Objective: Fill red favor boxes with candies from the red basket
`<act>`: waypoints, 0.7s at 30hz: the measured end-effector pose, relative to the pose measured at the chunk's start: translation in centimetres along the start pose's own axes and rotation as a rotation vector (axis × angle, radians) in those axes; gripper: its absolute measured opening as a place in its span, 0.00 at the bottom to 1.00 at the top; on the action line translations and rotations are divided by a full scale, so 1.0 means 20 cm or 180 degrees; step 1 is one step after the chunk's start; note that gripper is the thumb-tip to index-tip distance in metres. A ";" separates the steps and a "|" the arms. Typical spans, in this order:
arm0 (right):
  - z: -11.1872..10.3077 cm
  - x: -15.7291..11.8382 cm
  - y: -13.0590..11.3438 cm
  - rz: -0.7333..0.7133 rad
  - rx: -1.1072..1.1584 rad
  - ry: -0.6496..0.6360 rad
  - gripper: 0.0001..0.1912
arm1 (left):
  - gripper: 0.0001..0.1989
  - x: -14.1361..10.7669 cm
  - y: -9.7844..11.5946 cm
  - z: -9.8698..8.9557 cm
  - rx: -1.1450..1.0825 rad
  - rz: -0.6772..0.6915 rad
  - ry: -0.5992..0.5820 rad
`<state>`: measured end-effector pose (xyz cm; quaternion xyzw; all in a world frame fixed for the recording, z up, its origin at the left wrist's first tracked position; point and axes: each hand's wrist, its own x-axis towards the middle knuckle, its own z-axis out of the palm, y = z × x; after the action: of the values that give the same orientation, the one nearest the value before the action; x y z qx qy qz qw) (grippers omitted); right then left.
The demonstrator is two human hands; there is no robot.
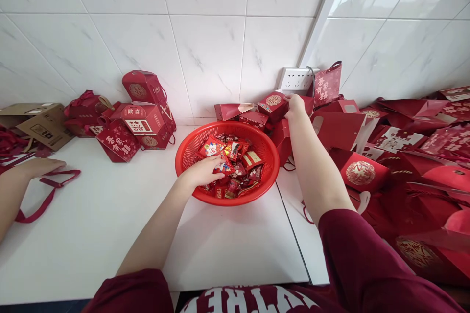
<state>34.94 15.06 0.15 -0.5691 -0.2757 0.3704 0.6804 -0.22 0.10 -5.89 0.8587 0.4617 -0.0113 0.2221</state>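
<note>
Glossy marbled wall tiles [205, 58] back a smooth white tabletop [110, 234], where a round red basket [235, 200] sits centrally, probably for easy reach. The left hand [201, 172] lies over wrapped sweets [238, 171] inside it, thumb apart from the fingers; whether it pinches a packet I cannot tell. Beyond the basket, the right hand [295, 106] touches a dark red box [272, 102], its grip likewise unclear. Gift boxes [150, 132] at left are piled together, perhaps to save room; more cartons [362, 168] crowd the right. Perforated plastic forms the basket; the sweets look shiny and crinkled, the gift boxes faceted and card-like, with gold emblems.
</note>
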 end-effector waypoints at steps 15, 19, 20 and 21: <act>-0.02 -0.69 -0.15 -0.2309 -0.0945 -0.0699 0.13 | 0.27 -0.09 0.05 -0.12 -0.0426 -0.0184 0.1477; -0.05 -0.98 -0.08 -0.1873 -0.0372 -0.1694 0.09 | 0.33 -0.17 0.06 -0.28 -0.1935 -0.0322 0.2518; -0.05 -1.03 -0.04 -0.1817 -0.0401 -0.1964 0.08 | 0.35 -0.19 0.06 -0.30 -0.2406 -0.0300 0.2419; -0.05 -1.06 -0.01 -0.1746 -0.0368 -0.2185 0.08 | 0.37 -0.21 0.06 -0.33 -0.2716 -0.0269 0.2229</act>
<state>23.55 -2.87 1.06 -0.3560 -0.6468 0.3276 0.5896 -2.85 -1.16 1.35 0.6257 0.5057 0.4541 0.3828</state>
